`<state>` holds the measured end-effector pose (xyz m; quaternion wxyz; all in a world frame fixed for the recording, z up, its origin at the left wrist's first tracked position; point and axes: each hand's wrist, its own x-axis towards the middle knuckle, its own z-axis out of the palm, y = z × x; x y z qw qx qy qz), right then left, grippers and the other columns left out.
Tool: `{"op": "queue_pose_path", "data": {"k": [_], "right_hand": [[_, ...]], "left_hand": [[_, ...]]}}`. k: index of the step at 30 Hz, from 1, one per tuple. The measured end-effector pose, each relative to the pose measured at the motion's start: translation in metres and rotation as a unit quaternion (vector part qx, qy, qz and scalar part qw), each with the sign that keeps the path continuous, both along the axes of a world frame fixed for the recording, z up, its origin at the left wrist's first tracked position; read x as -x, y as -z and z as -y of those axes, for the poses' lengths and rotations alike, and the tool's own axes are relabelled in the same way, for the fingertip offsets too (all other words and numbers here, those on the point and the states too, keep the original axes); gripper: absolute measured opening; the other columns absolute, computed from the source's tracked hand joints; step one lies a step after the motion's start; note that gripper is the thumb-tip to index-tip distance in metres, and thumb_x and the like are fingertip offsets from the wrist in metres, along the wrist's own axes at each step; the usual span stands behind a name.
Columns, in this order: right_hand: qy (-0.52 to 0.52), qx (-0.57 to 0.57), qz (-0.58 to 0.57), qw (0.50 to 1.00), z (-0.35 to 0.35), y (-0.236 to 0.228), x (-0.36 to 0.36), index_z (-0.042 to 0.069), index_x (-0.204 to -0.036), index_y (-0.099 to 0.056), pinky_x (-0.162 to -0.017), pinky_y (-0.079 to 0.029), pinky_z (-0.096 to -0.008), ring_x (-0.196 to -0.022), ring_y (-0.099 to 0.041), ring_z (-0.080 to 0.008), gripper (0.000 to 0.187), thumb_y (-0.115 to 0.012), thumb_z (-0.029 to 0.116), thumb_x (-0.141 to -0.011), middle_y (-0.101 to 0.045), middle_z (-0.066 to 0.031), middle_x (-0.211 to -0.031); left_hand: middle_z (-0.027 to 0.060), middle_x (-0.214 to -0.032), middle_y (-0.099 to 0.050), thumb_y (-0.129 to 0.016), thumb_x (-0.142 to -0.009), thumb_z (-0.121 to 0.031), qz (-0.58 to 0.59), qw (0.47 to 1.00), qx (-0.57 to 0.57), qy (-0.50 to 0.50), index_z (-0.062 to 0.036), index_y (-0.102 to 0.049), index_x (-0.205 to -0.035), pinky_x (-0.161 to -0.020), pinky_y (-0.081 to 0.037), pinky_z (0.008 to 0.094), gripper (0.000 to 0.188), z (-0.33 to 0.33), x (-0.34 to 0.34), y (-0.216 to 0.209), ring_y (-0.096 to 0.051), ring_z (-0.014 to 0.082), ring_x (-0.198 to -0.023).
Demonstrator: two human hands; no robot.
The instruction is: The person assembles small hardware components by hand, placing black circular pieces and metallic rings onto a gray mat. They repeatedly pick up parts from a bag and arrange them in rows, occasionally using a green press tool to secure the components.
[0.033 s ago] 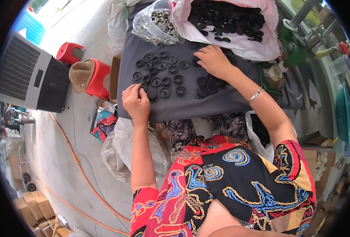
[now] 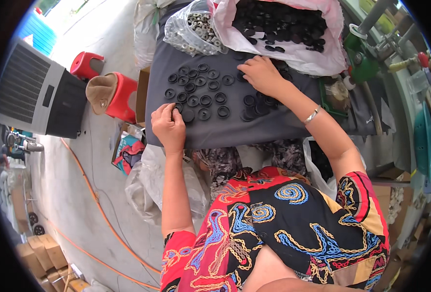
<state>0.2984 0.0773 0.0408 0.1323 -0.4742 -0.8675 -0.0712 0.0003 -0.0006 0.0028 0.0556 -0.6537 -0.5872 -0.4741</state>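
Black round plastic caps [image 2: 205, 100], some with raised rims and a small centre stud, lie spread on the grey cloth-covered table [image 2: 210, 131]. My left hand [image 2: 168, 127] is at the table's near left, thumb and fingers closed on the edge of one black cap [image 2: 178, 107]. Further right and farther away, my right hand [image 2: 264, 75] rests with bent fingers on another black cap [image 2: 241, 76], which its fingertips partly hide. Below my right wrist sits a heap of black caps [image 2: 258, 107], several overlapping.
A clear bag of small metal parts [image 2: 202, 30] and a pink-white sack [image 2: 339, 48] full of black caps stand at the table's far side. Green machinery [image 2: 361, 63] borders the right. Red stools [image 2: 124, 100] and a grey air cooler [image 2: 30, 90] stand left; an orange hose [image 2: 93, 194] crosses the floor.
The whole view has shifted very slightly. Both hands and the caps keep their places relative to one another.
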Motion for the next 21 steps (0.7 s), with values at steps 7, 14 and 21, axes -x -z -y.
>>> {"op": "queue_pose_path", "data": {"k": [7,14,21], "right_hand": [[0.006,-0.006,-0.011,1.000,-0.028,-0.002,0.008,0.007,-0.106,-0.065,-0.080,-0.047,-0.0419,-0.085,-0.061,-0.0326,0.023,-0.060,0.010,-0.084,-0.065,-0.0124,-0.087],[-0.010,0.149,-0.176,0.973,-0.046,0.001,0.046,0.002,-0.099,-0.066,-0.082,-0.049,-0.0443,-0.094,-0.063,-0.0350,0.020,-0.058,0.013,-0.085,-0.067,-0.0203,-0.097],[0.069,0.025,-0.042,0.996,-0.058,0.001,0.026,0.004,-0.094,-0.067,-0.079,-0.051,-0.0439,-0.089,-0.063,-0.0353,0.020,-0.051,0.008,-0.083,-0.064,-0.0186,-0.098]], "left_hand": [[0.0105,-0.094,-0.068,-0.063,-0.078,0.000,0.010,1.000,-0.006,0.001,-0.0012,-0.069,-0.091,-0.078,-0.050,0.0354,0.015,-0.001,0.003,0.000,-0.062,0.0263,-0.090],[0.0098,-0.094,-0.067,-0.063,-0.076,0.000,0.020,1.000,0.003,0.002,-0.0017,-0.069,-0.090,-0.080,-0.048,0.0362,0.015,0.002,0.000,-0.001,-0.061,0.0268,-0.089],[0.0091,-0.093,-0.067,-0.063,-0.075,-0.002,0.032,0.999,-0.001,0.002,-0.0028,-0.068,-0.090,-0.081,-0.046,0.0377,0.016,0.001,0.002,0.003,-0.060,0.0277,-0.088]]}}
